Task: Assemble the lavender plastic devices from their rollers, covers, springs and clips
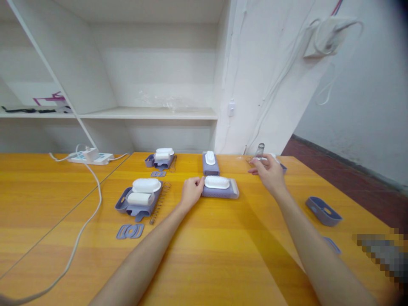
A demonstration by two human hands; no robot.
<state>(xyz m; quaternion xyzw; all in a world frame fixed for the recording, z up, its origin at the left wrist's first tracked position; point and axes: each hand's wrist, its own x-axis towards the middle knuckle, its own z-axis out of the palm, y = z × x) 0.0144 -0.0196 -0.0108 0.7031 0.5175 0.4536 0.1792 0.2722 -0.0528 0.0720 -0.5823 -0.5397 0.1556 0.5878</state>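
My left hand (pixel 191 192) is closed at the left end of a grey-purple plastic case (pixel 219 193), which lies on the table with a white bristled oval piece (pixel 216 182) on top. My right hand (pixel 269 172) reaches to the table's far side with thumb and fingers pinched together on a coiled metal spring (pixel 260 149). The coil rises above the fingertips. Partly hidden behind that hand are a white piece and a grey-purple part (pixel 283 168). Beyond my left hand a second grey-purple case (pixel 211 165) carries a white ribbed oval piece (pixel 210 157).
Left stand two groups of parts: a near grey-purple housing (pixel 137 209) with white pieces, a spring (pixel 159 204) and flat frames (pixel 130 231), and a similar far group (pixel 163 159). Right lie a hollow cap (pixel 324 211) and a frame (pixel 332 245). A cable (pixel 83 229) trails from a power strip (pixel 91 157).
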